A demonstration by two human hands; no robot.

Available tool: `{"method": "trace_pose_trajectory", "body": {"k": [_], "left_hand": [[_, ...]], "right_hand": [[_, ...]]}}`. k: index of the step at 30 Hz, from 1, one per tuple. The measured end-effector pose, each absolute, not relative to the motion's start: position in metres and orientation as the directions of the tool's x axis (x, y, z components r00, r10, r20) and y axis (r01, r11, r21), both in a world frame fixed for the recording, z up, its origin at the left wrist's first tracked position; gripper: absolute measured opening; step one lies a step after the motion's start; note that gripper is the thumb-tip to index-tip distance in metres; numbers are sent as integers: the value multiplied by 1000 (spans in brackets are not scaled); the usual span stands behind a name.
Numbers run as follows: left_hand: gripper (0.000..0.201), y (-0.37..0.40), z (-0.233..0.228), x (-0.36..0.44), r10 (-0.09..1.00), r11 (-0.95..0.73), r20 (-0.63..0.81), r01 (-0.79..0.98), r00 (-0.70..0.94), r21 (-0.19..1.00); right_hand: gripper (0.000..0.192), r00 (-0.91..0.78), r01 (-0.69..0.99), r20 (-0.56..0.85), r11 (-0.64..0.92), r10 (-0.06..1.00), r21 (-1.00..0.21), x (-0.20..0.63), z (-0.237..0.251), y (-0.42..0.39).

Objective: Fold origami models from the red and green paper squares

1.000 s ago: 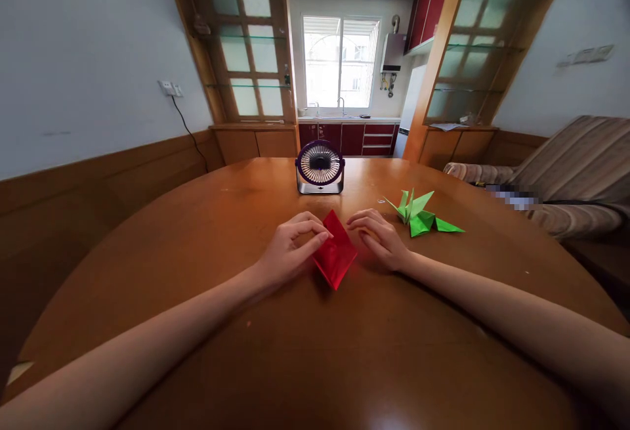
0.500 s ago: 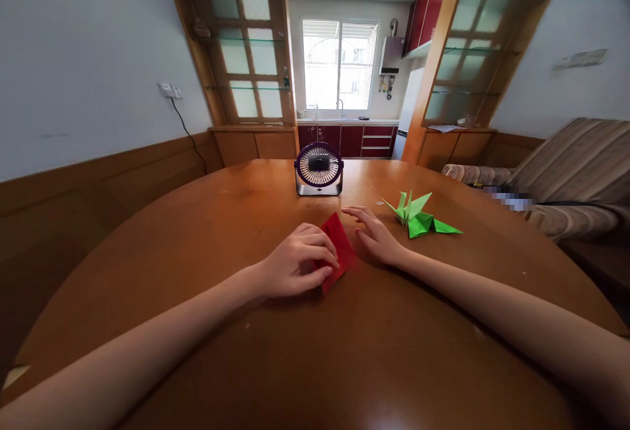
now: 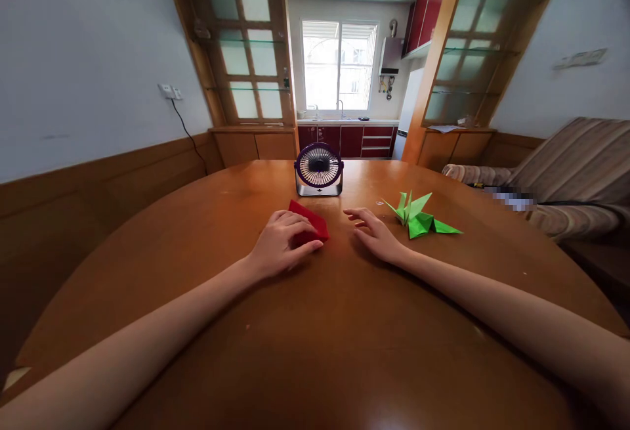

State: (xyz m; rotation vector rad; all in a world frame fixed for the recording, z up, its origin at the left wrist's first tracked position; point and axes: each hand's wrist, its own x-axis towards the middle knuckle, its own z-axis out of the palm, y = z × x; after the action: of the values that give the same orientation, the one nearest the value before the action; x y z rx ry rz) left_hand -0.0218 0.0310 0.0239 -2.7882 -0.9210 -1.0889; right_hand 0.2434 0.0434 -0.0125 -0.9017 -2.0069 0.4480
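Observation:
A folded red paper lies low over the table, partly covered by my left hand. The fingers of that hand bend over the paper from the left and its thumb is at the near edge, so the hand grips it. My right hand rests on the table to the right, apart from the paper, with its fingers spread and nothing in them. Just beyond it on the right stands a folded green paper crane, untouched. How the red paper is folded beneath my left fingers is hidden.
A small purple desk fan stands on the wooden table straight ahead, behind the hands. A striped armchair is beyond the table's right edge. Glass-shelved cabinets flank an opening to a kitchen.
My left hand has shifted left and slightly away from me with the red paper, which now lies turned to a different angle. My right hand has hardly moved.

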Motion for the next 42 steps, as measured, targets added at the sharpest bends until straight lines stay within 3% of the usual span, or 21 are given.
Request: {"method": "trace_pose_trajectory", "body": {"k": [4,10,14,20,24,28,35,42], "left_hand": [[52,24,16,-12,522,-812,636,559,568,168],[15,26,10,-10,447,-862,627,494,638,112],[12,29,11,-16,425,-877,674,460,605,140],[6,26,16,-22,391,-920,612,308,688,242],[22,25,14,-19,338,-932,669,335,662,139],[5,26,12,-19,289,-919,732,392,616,33],[12,41,7,-36,367,-821,740,570,564,-27],[16,50,4,-44,372,-856,712,516,596,15]], "right_hand": [[50,-361,414,575,679,734,-607,242,-13,44],[47,-358,401,573,676,737,-619,242,-13,44],[45,-355,382,570,671,741,-635,241,-13,44],[44,-346,364,574,670,742,-647,242,-13,44],[43,-310,354,564,644,765,-679,243,-15,47],[42,-262,335,549,608,794,-720,244,-19,52],[39,-200,332,505,543,840,-772,245,-19,54],[40,-173,330,502,530,847,-781,247,-21,58]]}}
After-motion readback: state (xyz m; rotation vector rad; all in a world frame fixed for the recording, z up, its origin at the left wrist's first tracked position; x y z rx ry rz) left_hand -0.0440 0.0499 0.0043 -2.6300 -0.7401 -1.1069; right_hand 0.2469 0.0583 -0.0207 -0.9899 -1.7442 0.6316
